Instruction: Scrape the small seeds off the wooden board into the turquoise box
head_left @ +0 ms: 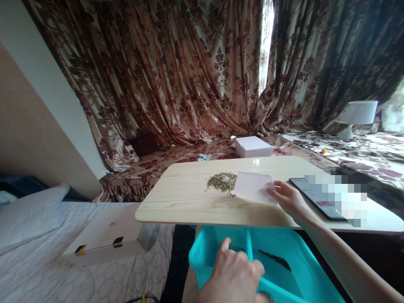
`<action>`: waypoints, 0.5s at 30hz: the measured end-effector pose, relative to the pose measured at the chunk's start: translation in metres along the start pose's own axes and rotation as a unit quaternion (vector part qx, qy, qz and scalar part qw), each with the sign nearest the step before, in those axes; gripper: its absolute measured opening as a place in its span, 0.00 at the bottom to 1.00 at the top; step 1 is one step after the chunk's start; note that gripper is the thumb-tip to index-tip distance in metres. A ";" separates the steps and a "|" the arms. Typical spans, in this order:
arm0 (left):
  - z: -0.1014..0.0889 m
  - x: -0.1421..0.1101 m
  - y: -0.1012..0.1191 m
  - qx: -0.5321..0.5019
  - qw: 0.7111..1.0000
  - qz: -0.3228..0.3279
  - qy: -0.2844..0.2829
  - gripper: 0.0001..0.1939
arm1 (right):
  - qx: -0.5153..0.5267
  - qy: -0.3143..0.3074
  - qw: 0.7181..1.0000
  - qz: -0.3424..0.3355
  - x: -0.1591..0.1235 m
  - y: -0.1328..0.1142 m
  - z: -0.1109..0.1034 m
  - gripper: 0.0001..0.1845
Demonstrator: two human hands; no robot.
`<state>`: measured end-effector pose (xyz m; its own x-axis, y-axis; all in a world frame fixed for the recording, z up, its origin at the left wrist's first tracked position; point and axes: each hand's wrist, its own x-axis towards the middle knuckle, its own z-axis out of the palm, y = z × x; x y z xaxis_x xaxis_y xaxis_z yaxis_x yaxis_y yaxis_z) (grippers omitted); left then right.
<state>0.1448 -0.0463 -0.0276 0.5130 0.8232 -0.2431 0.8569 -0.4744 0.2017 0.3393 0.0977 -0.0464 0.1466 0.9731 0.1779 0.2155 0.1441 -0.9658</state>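
Note:
My right hand (pixel 285 194) pinches the right edge of a thin whitish rectangular plastic piece with rounded corners (pixel 254 185), perhaps a lid or tray. Its left edge meets a loose pile of small greenish-brown dried bits (pixel 221 182), like seeds or herbs, on the light wooden tabletop (pixel 176 206). Below the table's near edge sits a teal divided bin (pixel 202 240). My left hand (pixel 233 271) is closed at the bin's inner wall, index finger sticking forward and the others curled; its grip is partly hidden. A dark, thin strip (pixel 275 259) lies in the right compartment.
A tablet (pixel 318 202), partly blurred out, lies on the table right of my forearm. Behind the table are a white box (pixel 253 146) and a lamp (pixel 356 113) before patterned curtains (pixel 176 75). A flat white carton (pixel 107 231) rests on the bed at left.

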 end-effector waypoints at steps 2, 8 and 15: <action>0.000 -0.001 0.000 0.003 1.000 0.001 0.001 0.18 | -0.004 -0.001 1.000 0.003 -0.001 -0.001 0.000 0.12; 0.000 -0.001 0.000 0.016 1.000 0.004 0.013 0.18 | -0.001 -0.001 1.000 -0.001 0.001 0.002 0.001 0.12; 0.003 0.000 -0.001 0.024 0.999 0.012 0.038 0.18 | 0.006 -0.029 0.999 -0.011 -0.001 0.004 0.002 0.17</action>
<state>0.1444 -0.0465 -0.0310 0.5299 0.8319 -0.1649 0.8466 -0.5076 0.1599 0.3377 0.0977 -0.0506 0.0848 0.9784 0.1885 0.2058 0.1679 -0.9641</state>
